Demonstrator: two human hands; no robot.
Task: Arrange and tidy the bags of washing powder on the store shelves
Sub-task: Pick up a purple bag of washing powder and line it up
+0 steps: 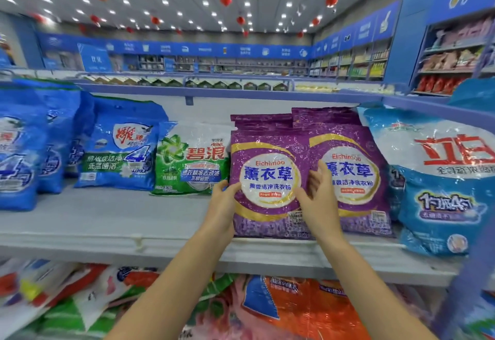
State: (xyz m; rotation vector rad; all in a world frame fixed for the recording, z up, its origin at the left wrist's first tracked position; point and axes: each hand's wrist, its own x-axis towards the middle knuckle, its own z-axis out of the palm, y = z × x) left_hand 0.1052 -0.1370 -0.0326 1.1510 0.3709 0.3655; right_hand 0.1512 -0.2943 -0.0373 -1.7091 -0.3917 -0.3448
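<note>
Two purple lavender washing powder bags stand side by side on the grey shelf. My left hand grips the left edge of the left purple bag, thumb on its front. My right hand rests with straight fingers on that bag's right edge, where it overlaps the right purple bag. More purple bags stand behind both. A green and white bag stands just left of them, and a blue bag stands further left.
A large blue and white bag leans at the right end of the shelf. Several blue bags crowd the far left. The shelf below holds orange, red and green bags. An upper shelf edge runs above.
</note>
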